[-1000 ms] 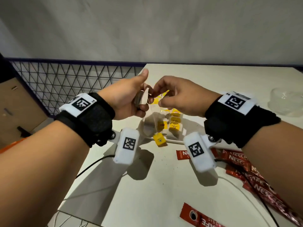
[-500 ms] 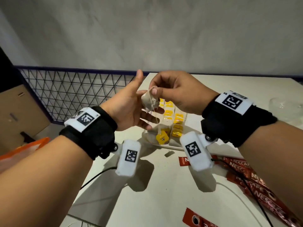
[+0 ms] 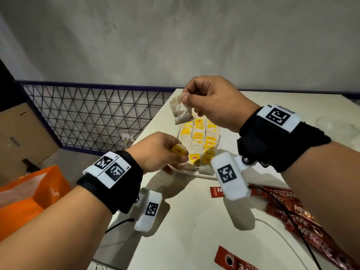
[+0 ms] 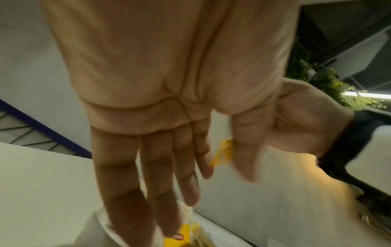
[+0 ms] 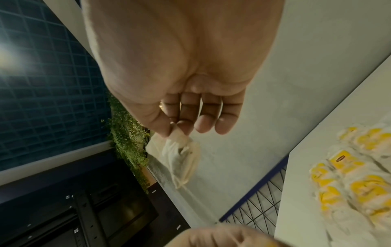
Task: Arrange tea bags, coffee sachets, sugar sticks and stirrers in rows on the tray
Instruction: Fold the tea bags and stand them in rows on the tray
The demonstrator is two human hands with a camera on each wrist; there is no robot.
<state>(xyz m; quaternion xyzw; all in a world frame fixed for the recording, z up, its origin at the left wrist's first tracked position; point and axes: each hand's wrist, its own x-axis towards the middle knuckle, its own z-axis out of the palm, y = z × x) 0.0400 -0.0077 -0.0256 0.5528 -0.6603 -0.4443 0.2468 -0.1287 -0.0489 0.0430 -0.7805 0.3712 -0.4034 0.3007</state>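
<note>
1. A white tabletop [image 3: 191,230] carries a pale tray [image 3: 202,173] near its far-left corner.
2. Red coffee sachets [image 3: 298,213] lie loose along the tabletop's right edge, not yet arranged; no sugar sticks or stirrers are visible.
3. Rows of yellow-tagged tea bags [image 3: 198,137] already fill the tray.
4. The right hand [image 3: 212,102] pinches one tea bag [image 3: 181,112] above the tray's far end.
5. The left hand [image 3: 155,151] pinches its yellow tag [image 3: 178,150] over the tray's near-left corner.

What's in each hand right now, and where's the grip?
Right hand pinches the tea bag by its top edge; left hand pinches its yellow tag.
</note>
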